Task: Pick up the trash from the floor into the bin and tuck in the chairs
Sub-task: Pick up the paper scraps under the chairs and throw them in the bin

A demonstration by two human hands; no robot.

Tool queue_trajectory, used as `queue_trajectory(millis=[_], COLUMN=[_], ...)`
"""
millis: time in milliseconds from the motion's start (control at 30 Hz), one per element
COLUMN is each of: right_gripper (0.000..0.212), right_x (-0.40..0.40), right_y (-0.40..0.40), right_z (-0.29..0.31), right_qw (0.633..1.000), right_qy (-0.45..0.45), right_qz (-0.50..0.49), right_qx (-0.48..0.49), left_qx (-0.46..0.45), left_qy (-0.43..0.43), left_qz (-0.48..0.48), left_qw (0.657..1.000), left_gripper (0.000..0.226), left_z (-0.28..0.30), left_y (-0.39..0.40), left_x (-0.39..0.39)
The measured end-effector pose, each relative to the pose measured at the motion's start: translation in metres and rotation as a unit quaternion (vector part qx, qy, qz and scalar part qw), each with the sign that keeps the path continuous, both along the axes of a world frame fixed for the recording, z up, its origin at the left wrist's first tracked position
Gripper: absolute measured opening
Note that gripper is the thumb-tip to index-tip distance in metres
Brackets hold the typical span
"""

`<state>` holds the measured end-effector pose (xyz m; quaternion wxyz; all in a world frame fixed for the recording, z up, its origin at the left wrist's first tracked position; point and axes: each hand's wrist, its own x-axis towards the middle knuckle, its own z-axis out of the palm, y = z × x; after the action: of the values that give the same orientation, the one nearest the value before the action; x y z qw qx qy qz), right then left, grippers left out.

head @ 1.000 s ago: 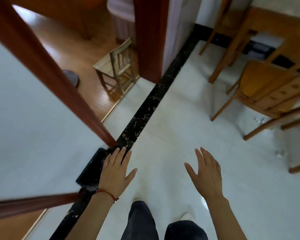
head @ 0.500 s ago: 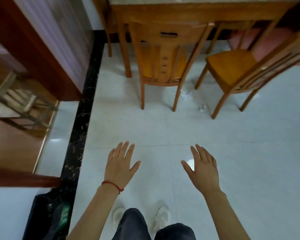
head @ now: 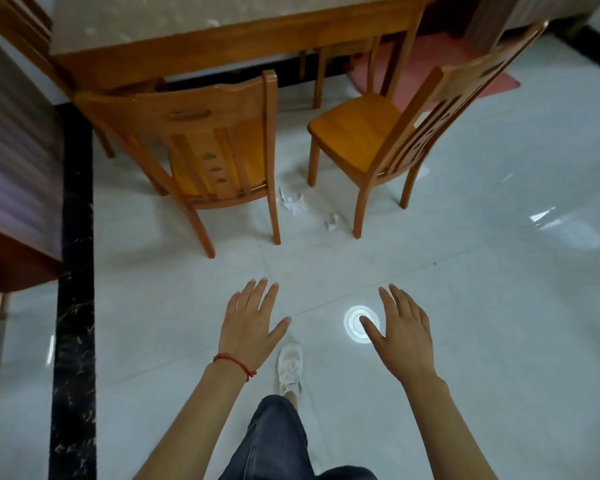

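Hovering empty with fingers spread, left hand (head: 252, 322) and right hand (head: 400, 332) face crumpled white paper scraps (head: 293, 201), likely light, soft, pinchable anywhere, on pale tiled floor (head: 482, 271) between two orange wooden slat-back chairs (head: 205, 150).

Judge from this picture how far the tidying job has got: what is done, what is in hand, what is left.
Done: nothing visible yet. In hand: literally nothing; the left hand and right hand are open and empty above the floor. Left: the larger crumpled paper and the smaller scrap lie between the left chair and right chair, both pulled out from the table. No bin is in view.
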<state>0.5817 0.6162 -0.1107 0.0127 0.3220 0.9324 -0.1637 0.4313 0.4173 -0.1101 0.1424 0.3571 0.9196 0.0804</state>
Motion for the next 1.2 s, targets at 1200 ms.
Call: queue_trajectory(millis=[1200], right_gripper=[0.056], right_x=[-0.373], right_y=[0.339], right_z=[-0.128], right_qw=[0.986], right_qy=[0.018], right_qz=[0.148], right_qx=[-0.068], left_qx=[0.010], left_qy=[-0.022], left_qz=[0.071], left_qw=[0.997], left_gripper=[0.062], left_z=[-0.125], left_y=[0.353], left_x=[-0.313])
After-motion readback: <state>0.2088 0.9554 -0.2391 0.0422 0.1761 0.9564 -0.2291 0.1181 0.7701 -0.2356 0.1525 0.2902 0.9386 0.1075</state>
